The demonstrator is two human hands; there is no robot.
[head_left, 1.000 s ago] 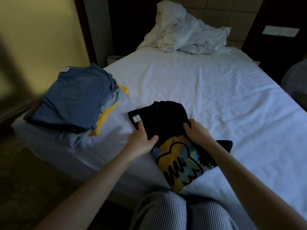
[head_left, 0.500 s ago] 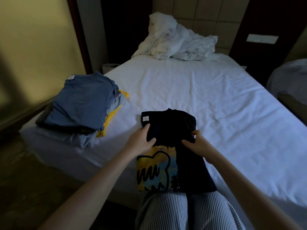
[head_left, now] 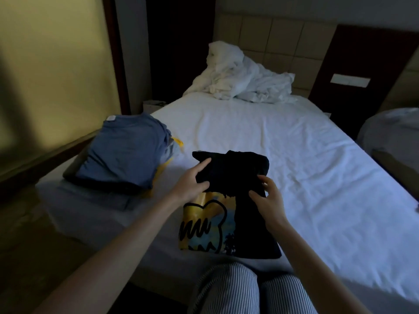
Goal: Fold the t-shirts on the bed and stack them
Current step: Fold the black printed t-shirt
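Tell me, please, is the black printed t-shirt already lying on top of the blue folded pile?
No, the black printed t-shirt lies on the white sheet beside the blue folded pile.

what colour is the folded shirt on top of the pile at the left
Blue; the top t-shirt of the stack shows best in the head view, the only one.

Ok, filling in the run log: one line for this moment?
fold | both hands on black t-shirt | left hand | right hand | stack left

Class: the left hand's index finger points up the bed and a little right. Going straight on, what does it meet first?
The left hand already lies on the black t-shirt; past its far edge comes bare white sheet, probably. Depth is uncertain.
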